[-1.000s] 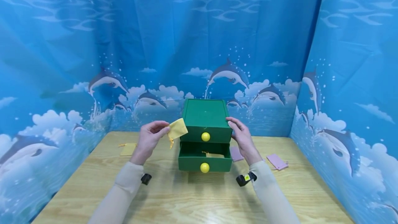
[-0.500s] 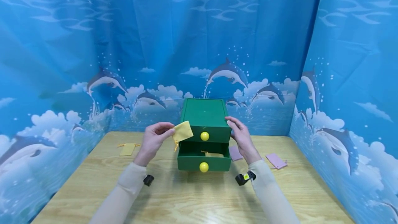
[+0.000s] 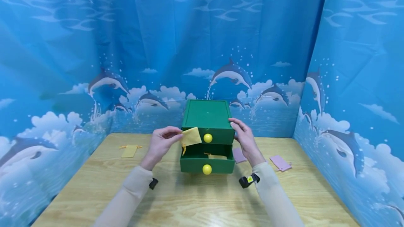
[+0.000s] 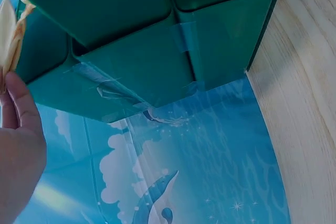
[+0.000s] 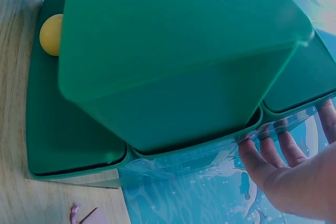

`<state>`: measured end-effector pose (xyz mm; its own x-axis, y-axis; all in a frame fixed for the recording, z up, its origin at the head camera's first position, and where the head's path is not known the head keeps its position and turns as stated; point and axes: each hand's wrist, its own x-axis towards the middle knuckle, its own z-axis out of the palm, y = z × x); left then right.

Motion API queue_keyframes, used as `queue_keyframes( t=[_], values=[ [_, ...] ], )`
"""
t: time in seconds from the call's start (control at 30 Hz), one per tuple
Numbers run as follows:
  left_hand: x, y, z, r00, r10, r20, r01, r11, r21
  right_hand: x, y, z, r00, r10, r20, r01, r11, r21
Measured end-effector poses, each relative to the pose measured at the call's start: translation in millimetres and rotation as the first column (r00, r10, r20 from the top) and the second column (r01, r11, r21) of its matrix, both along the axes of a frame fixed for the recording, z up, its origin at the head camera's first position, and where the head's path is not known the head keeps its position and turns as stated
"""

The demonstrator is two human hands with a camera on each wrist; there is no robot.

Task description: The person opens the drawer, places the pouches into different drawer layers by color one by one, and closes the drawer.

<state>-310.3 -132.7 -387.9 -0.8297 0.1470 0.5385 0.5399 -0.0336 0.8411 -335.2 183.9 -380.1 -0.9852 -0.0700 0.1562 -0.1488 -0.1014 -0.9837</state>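
My left hand (image 3: 159, 146) pinches a small yellow drawstring pouch (image 3: 192, 136) between thumb and fingers. The pouch hangs in front of the green drawer cabinet (image 3: 207, 113), above the left part of a pulled-out drawer (image 3: 190, 166) with a yellow knob. Inside that drawer lies another yellow pouch (image 3: 218, 157), partly hidden by the drawer front. My right hand (image 3: 246, 143) touches the cabinet's upper right side. In the right wrist view, the fingertips of the right hand (image 5: 294, 166) press against the cabinet's side wall, the fingers extended.
To the left on the wooden table (image 3: 202, 202) lies a yellow pouch (image 3: 128, 151). Two purple pouches are on the right: one (image 3: 239, 155) beside the cabinet, the other (image 3: 280, 163) farther out. A dolphin-printed curtain (image 3: 202, 45) encloses the back and sides.
My left hand has moved right and slightly down with the yellow pouch, bringing it over the pulled-out drawer's left part. The right hand has stayed on the cabinet.
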Motion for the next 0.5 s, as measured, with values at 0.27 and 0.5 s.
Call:
queue_keyframes(
  t=[0.27, 0.5],
  values=[
    [3.4, 8.0, -2.3, 1.0, -0.023, -0.019, 0.02, 0.994, -0.106, 0.8, 0.2, -0.1, 1.0, 0.004, -0.005, -0.004, 1.0, 0.003],
    [13.8, 15.1, 6.3, 0.999, -0.03, 0.012, 0.031, 0.988, -0.151, 0.6, 0.5, -0.6, 1.0, 0.007, -0.007, -0.007, 1.0, -0.001]
  ],
)
